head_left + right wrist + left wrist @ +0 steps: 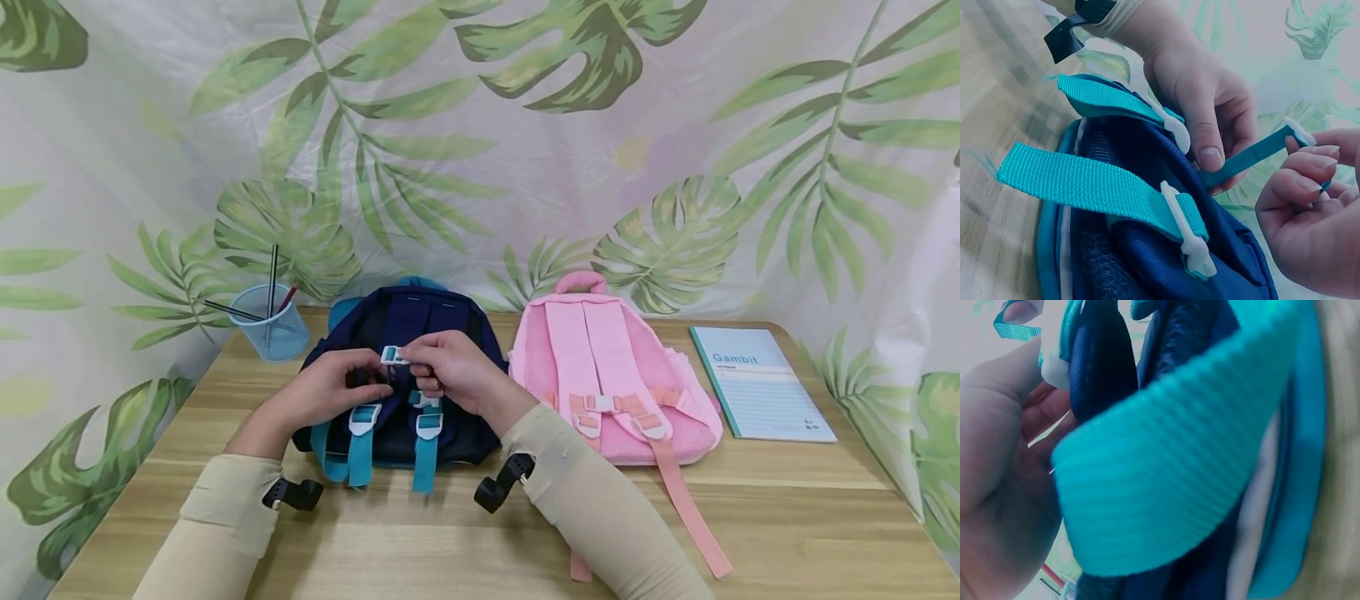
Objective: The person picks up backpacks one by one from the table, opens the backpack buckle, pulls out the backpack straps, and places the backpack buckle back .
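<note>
A navy backpack (pixel 405 312) with teal straps lies back panel up on the table. In the head view my right hand (pixel 461 371) pinches a white buckle (pixel 393 356) on a short teal strap (pixel 1250 153), raised above the bag. My left hand (pixel 333 385) is at the lower part of that strap; the right wrist view shows its thumb and fingers pinching it where it meets the bag. Two shoulder straps, each with a white slider (pixel 364 419), hang toward the front. A teal strap loop (pixel 1160 462) fills much of the left wrist view.
To the right lies a pink backpack (pixel 558 358) with its chest buckle joined and long strap ends trailing forward. Beyond it is a notebook (pixel 765 383). A blue mesh pen cup (pixel 288 337) holding several pens stands at the back left. Leaf-patterned cloth (pixel 555 183) hangs behind the table.
</note>
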Available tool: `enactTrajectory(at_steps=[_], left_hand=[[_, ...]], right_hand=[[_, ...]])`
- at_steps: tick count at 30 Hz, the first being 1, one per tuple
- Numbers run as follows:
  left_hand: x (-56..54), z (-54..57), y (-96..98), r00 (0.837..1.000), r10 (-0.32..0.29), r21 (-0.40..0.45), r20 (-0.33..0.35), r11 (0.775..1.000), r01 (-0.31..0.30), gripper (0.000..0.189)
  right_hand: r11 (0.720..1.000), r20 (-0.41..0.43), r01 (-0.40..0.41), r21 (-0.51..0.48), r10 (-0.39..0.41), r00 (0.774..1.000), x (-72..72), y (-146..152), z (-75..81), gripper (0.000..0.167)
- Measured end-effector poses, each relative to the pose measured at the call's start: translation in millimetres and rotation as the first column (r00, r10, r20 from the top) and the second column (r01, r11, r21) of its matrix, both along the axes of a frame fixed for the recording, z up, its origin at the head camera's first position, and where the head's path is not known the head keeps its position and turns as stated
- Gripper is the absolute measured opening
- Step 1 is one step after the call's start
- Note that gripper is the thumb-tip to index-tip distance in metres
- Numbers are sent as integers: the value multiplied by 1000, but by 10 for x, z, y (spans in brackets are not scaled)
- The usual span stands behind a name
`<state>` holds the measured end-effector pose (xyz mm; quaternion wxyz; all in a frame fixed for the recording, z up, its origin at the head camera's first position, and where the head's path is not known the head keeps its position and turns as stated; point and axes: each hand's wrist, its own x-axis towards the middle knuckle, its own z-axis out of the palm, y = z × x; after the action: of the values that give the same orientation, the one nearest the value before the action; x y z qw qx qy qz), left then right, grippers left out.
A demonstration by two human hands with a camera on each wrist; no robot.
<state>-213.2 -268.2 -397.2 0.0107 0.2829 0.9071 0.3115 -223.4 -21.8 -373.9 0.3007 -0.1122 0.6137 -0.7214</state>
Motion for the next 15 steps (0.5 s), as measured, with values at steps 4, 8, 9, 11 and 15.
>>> enactTrajectory(at_steps=[4, 8, 9, 11, 15], left_hand=[[4, 8, 1, 1000, -3, -2, -12, 1000, 3, 10], [8, 60, -7, 1000, 2, 8, 1, 1000, -2, 11], [10, 77, -10, 1000, 7, 16, 10, 1000, -7, 13], [17, 118, -13, 999, 21, 38, 30, 999, -23, 17], [27, 193, -3, 999, 26, 105, 45, 994, -31, 28]], right_hand=[[1000, -6, -6, 6, 6, 1000, 7, 7, 16, 18], [1000, -18, -16, 14, 17, 1000, 4, 19, 30, 19], [1000, -22, -20, 16, 20, 1000, 3, 23, 33, 19], [999, -29, -22, 28, 23, 999, 3, 32, 36, 20], [998, -37, -22, 52, 24, 999, 6, 47, 28, 22]])
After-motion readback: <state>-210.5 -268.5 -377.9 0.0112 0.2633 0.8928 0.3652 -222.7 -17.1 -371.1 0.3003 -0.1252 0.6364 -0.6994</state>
